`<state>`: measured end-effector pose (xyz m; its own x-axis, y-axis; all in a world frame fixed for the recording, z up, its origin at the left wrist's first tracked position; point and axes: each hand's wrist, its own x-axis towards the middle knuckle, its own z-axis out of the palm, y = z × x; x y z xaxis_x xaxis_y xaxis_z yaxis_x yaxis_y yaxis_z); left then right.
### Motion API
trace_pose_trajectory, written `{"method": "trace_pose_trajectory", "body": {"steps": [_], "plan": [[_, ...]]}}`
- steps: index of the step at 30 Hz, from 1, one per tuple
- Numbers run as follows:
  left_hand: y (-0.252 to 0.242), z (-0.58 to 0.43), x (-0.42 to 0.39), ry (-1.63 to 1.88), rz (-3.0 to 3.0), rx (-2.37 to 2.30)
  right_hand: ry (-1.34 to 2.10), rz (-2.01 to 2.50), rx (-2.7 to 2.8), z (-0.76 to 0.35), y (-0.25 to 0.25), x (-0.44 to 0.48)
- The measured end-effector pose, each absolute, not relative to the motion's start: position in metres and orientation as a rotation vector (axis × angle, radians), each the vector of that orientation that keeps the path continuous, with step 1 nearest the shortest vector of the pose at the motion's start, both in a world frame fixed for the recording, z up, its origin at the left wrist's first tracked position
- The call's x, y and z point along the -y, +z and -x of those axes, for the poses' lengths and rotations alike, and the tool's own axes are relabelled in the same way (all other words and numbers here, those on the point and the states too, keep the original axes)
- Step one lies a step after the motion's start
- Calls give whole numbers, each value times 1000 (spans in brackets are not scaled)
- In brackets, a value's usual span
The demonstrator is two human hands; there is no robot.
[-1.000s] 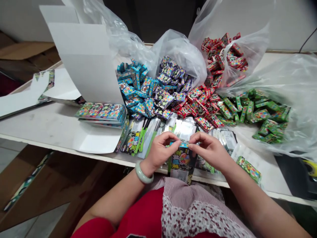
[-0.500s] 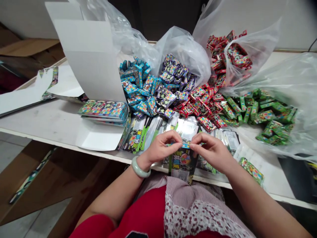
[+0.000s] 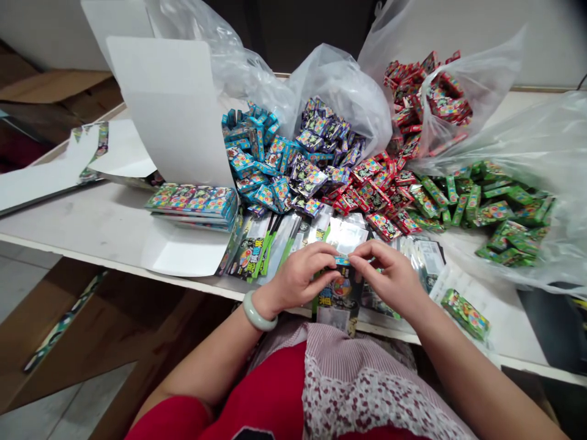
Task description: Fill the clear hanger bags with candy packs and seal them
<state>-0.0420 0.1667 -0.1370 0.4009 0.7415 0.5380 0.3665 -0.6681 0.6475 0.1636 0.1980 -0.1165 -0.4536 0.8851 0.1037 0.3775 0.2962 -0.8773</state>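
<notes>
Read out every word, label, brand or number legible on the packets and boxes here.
Nothing can be quoted: all the lettering is too small or blurred.
Held card: large lettering around a round picture, unreadable.
Black card: bold lettering, unreadable.
Green box: print too small to read.
Packet back: small print, unreadable.

Around the left hand (image 3: pixel 298 280) and right hand (image 3: pixel 389 282), foil packets (image 3: pixel 346 237) and heaped purple boxes (image 3: pixel 312 159) block twelve o'clock. Blue boxes (image 3: pixel 252 165) stand at eleven, red boxes (image 3: pixel 376 195) at one, green boxes (image 3: pixel 495 211) at two. A hand could pass at nine o'clock over the worktop (image 3: pixel 77 223), up to a stacked row of boxes (image 3: pixel 192 208).
</notes>
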Motion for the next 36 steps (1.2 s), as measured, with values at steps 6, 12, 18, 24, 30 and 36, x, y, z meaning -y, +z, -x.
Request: {"method": "trace_pose_trajectory", "body": {"steps": [6, 12, 18, 24, 30, 36], "plan": [[-144, 37, -161, 1249, -2293, -1067, 1055, 1144, 1919, -160, -118, -197], [-143, 32, -160, 1222, -2273, -1154, 1074, 1168, 1875, -161, -120, -199], [-139, 29, -160, 1214, -2169, -1186, 1019, 1198, 1902, -159, -122, -201], [-133, 25, -161, 1178, -1937, -1180, 1102, 1200, 1833, -157, -122, -202], [-130, 21, -159, 1136, -1903, -1152, 1540, 1108, 1682, -161, -123, -210], [-131, 16, -155, 1120, -1917, -1154, 1373, 1067, 1834, -171, -120, -207]]}}
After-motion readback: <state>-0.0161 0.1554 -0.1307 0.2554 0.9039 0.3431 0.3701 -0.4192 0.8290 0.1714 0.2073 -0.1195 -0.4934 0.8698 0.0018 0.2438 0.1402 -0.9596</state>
